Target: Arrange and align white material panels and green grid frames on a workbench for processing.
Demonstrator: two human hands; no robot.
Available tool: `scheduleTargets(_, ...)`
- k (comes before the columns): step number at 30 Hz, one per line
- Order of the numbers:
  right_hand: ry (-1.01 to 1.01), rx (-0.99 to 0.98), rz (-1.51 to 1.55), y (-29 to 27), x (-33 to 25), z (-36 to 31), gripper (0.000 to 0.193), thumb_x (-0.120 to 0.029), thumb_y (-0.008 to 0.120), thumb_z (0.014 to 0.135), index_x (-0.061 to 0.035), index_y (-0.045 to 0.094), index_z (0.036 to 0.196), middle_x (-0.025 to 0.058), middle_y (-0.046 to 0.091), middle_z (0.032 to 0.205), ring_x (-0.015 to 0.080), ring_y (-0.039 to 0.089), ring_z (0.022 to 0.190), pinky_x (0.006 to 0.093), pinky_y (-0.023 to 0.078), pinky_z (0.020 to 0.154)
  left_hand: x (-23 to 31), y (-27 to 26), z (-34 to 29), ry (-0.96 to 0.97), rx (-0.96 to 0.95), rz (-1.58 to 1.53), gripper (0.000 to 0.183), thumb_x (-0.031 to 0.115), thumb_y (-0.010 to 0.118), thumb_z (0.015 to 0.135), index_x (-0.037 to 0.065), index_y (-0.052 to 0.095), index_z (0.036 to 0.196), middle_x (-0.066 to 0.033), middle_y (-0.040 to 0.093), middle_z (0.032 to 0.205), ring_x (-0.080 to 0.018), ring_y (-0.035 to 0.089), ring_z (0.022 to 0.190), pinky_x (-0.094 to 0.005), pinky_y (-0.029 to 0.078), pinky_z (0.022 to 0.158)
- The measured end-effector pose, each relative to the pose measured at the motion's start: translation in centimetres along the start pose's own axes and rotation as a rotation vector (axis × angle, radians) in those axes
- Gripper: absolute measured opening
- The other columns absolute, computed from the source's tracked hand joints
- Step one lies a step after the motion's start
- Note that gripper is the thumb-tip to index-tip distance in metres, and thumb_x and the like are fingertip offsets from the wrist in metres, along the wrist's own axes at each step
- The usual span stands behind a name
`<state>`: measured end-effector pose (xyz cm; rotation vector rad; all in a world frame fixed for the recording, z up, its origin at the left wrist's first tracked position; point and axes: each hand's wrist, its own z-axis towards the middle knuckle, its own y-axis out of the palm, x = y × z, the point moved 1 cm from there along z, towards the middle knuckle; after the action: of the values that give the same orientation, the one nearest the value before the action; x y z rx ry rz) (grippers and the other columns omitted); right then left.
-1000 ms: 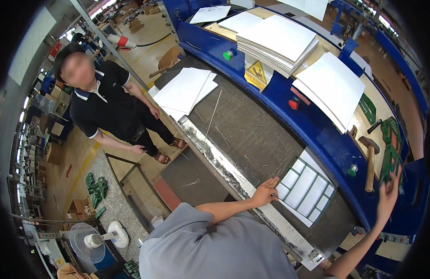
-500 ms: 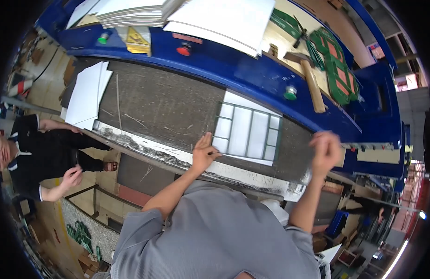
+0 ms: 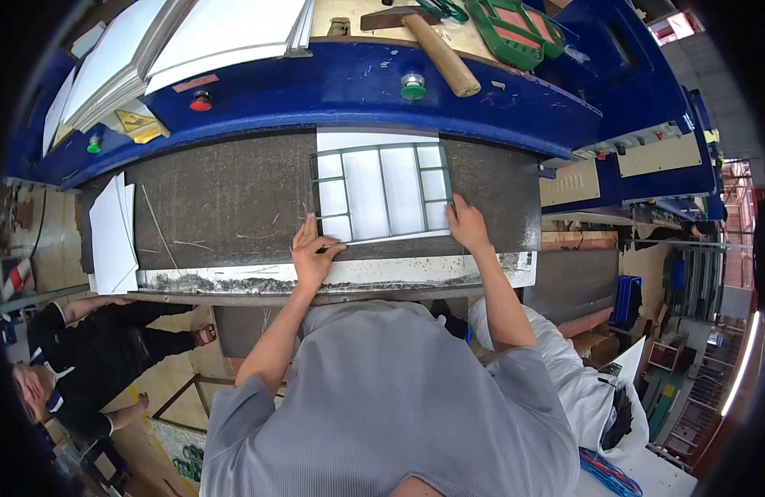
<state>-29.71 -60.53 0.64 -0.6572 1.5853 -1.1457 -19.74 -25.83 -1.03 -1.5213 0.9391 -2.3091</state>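
A dark green grid frame (image 3: 384,195) of thin strips, with several compartments, lies over a white sheet (image 3: 376,137) on the dark worktop. My left hand (image 3: 314,253) is at the frame's near left corner, with the thumb and a finger closed on it and other fingers along the left side. At the near right corner, my right hand (image 3: 469,225) has its fingers and thumb closed at the right edge. Part of the sheet shows beyond the frame's far edge.
White sheets (image 3: 113,236) lie at the worktop's left end. Beyond the blue machine edge (image 3: 308,91) are stacked white sheets (image 3: 225,37), a hammer (image 3: 440,54) and green moulded pieces (image 3: 511,33). Thin offcuts lie on the worktop. Another person (image 3: 93,364) stands at the left.
My right hand has come down from the air at the right to the frame's right edge. My left hand stays by the near left corner. The view has turned and shifted right.
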Motion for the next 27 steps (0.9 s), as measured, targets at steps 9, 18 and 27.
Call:
scheduleTargets(9, 0.136, 0.056, 0.314, -0.5, -0.3, -2.1, 0.033, -0.015, 0.057, 0.090, -0.0011, 0.056, 0.120, 0.0209, 0.057, 0.065, 0.0365, 0.059, 0.059, 0.0424, 0.047, 0.058, 0.2, -2.1, 1.4, 0.116, -0.215, 0.048, 0.022, 0.013, 0.076, 0.074, 0.006, 0.069, 0.093, -0.0247, 0.051, 0.132, -0.0332, 0.041, 0.132, -0.0464, 0.029, 0.112)
scheduleTargets(18, 0.158, 0.096, 0.528, 1.4, 1.5, -1.7, 0.037, -0.013, 0.059, 0.089, -0.0037, 0.056, 0.125, 0.0096, 0.045, 0.058, 0.0119, 0.043, 0.052, 0.0283, 0.040, 0.052, 0.0, -2.1, 1.3, 0.192, -0.238, 0.096, 0.012, 0.009, 0.070, 0.079, 0.002, 0.062, 0.083, -0.0252, 0.052, 0.130, -0.0350, 0.045, 0.128, -0.0449, 0.035, 0.110)
scheduleTargets(27, 0.174, 0.098, 0.628, 1.7, 1.8, -1.9, 0.041, -0.012, 0.063, 0.087, -0.0015, 0.056, 0.126, 0.0032, 0.043, 0.058, 0.0064, 0.039, 0.054, 0.0243, 0.037, 0.051, 0.1, -1.9, 0.7, 0.240, -0.196, 0.143, 0.012, 0.008, 0.068, 0.081, 0.001, 0.061, 0.086, -0.0273, 0.053, 0.128, -0.0385, 0.045, 0.127, -0.0470, 0.038, 0.107)
